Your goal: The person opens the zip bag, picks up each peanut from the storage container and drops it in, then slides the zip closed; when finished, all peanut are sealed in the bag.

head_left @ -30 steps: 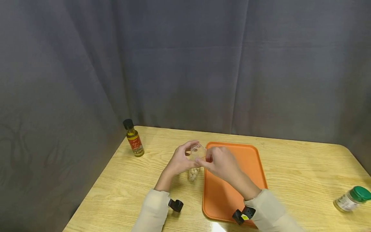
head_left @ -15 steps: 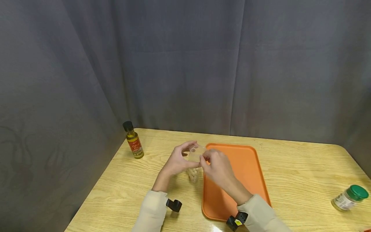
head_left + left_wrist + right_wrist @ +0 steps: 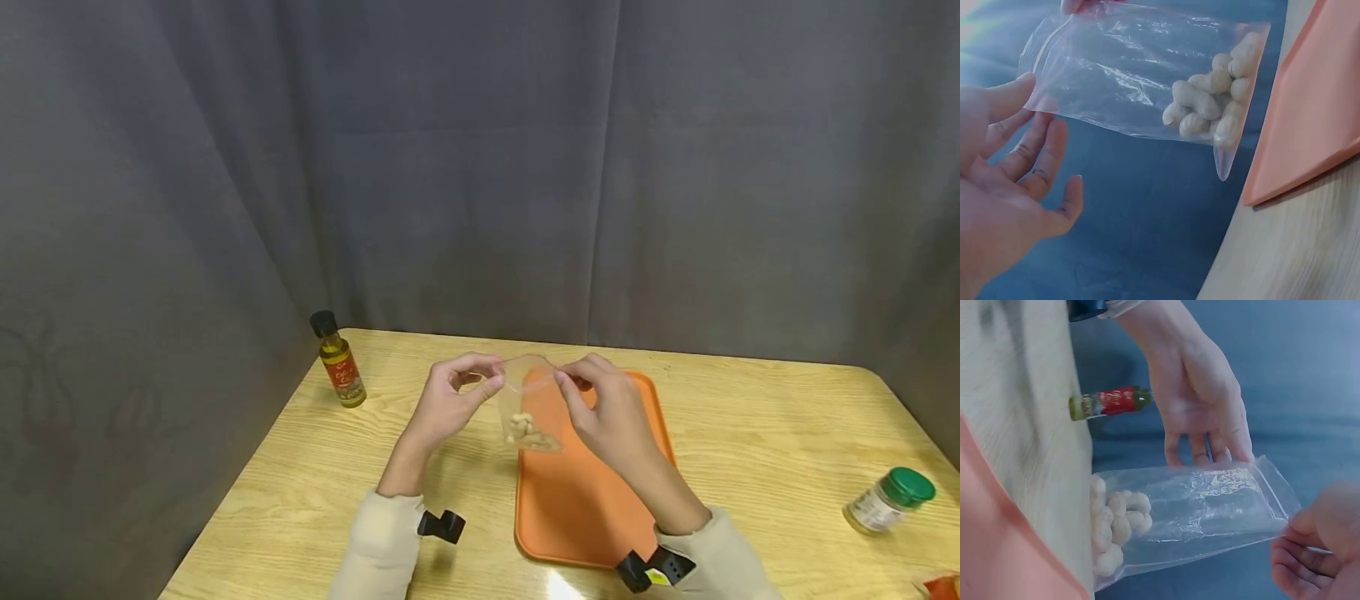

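Note:
A clear zip bag [image 3: 1122, 69] hangs between my two hands, with several unshelled peanuts [image 3: 1204, 106] gathered at its bottom. My left hand [image 3: 450, 398] pinches one top corner between thumb and forefinger; its other fingers are spread below, as the left wrist view shows. At the opposite corner my right hand [image 3: 609, 404] pinches the bag's edge near the zip strip. In the head view the mouth of the bag spans the gap between the hands, and the peanuts overlap the left side of the orange tray [image 3: 577, 517].
An olive oil bottle [image 3: 342, 367] with a black cap stands at the table's back left. On the right sits a green-lidded jar [image 3: 888, 500]. A red item [image 3: 941, 587] shows at the lower right edge. Dark curtains [image 3: 465, 167] surround the wooden table [image 3: 300, 500].
My hands have moved apart, the right one to the right, stretching the bag's mouth between them. The bag and peanuts have shifted right, over the tray's left side in the head view.

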`<state>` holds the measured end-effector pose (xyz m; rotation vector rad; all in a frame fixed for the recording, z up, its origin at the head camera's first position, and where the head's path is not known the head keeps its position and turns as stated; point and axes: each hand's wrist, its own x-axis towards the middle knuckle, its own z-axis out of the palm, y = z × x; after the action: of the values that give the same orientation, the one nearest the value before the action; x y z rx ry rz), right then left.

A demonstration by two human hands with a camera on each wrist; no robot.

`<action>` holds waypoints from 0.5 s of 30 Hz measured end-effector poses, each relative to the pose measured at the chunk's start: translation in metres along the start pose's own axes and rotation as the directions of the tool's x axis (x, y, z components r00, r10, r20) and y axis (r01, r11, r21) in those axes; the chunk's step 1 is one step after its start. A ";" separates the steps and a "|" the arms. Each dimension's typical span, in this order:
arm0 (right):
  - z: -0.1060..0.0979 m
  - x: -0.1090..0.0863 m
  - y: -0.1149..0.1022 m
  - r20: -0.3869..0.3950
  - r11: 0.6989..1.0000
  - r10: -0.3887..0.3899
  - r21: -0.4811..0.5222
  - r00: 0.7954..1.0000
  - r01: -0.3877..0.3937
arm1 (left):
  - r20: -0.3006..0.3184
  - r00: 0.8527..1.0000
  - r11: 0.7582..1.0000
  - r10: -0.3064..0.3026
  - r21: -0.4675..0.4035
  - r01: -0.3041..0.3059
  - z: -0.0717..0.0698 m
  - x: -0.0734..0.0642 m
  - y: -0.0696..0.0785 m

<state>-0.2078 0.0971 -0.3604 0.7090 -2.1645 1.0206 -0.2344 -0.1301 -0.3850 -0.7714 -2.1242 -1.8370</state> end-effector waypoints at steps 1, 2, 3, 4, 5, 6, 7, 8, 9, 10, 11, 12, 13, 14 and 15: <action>-0.002 -0.001 0.001 -0.008 1.000 -0.006 0.008 1.000 0.006 | -0.007 1.000 1.000 0.012 0.012 -0.012 0.001 0.000 0.002; -0.005 -0.002 0.002 -0.016 1.000 -0.015 0.017 1.000 0.015 | -0.011 1.000 0.999 0.027 0.019 -0.027 0.002 0.000 0.004; -0.007 -0.003 0.003 -0.024 1.000 -0.020 0.023 1.000 0.020 | -0.015 0.999 0.999 0.041 0.025 -0.041 0.003 -0.001 0.006; -0.010 -0.005 0.004 -0.033 0.999 -0.024 0.030 0.999 0.025 | -0.016 0.998 0.998 0.055 0.030 -0.055 0.005 -0.001 0.008; -0.013 -0.006 0.006 -0.040 0.999 -0.027 0.037 0.999 0.028 | -0.018 0.997 0.997 0.068 0.036 -0.068 0.007 -0.001 0.009; -0.015 -0.008 0.007 -0.047 0.999 -0.027 0.042 0.999 0.029 | -0.019 0.997 0.996 0.081 0.040 -0.080 0.009 -0.001 0.010; -0.018 -0.010 0.008 -0.053 0.998 -0.026 0.047 0.998 0.028 | -0.019 0.996 0.995 0.092 0.046 -0.091 0.011 -0.001 0.011; -0.020 -0.011 0.009 -0.056 0.998 -0.021 0.052 0.998 0.024 | -0.019 0.995 0.993 0.102 0.054 -0.101 0.013 -0.001 0.012; -0.022 -0.013 0.010 -0.058 0.998 -0.011 0.053 0.998 0.014 | -0.020 0.994 0.992 0.109 0.065 -0.108 0.015 -0.001 0.012; -0.023 -0.015 0.011 -0.062 0.998 -0.005 0.058 0.998 0.008 | -0.019 0.993 0.991 0.116 0.076 -0.114 0.016 -0.001 0.013; -0.025 -0.017 0.011 -0.067 0.998 0.001 0.059 0.998 0.003 | -0.018 0.992 0.989 0.122 0.085 -0.120 0.018 -0.001 0.014; -0.026 -0.018 0.011 -0.072 0.998 0.005 0.063 0.997 -0.001 | -0.019 0.991 0.988 0.129 0.094 -0.127 0.020 -0.001 0.014; -0.027 -0.020 0.011 -0.078 0.998 0.011 0.068 0.997 -0.006 | -0.019 0.991 0.986 0.134 0.101 -0.131 0.022 -0.001 0.015; -0.029 -0.021 0.011 -0.084 0.997 0.017 0.072 0.996 -0.011 | -0.020 0.990 0.984 0.141 0.109 -0.138 0.024 -0.001 0.015; -0.030 -0.022 0.011 -0.093 0.997 0.021 0.075 0.995 -0.014 | -0.019 0.989 0.983 0.148 0.117 -0.145 0.026 -0.001 0.016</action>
<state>-0.1921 0.1320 -0.3666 0.6637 -2.0645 1.1261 -0.2209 -0.1043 -0.3769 -0.8457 -2.0758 -1.6265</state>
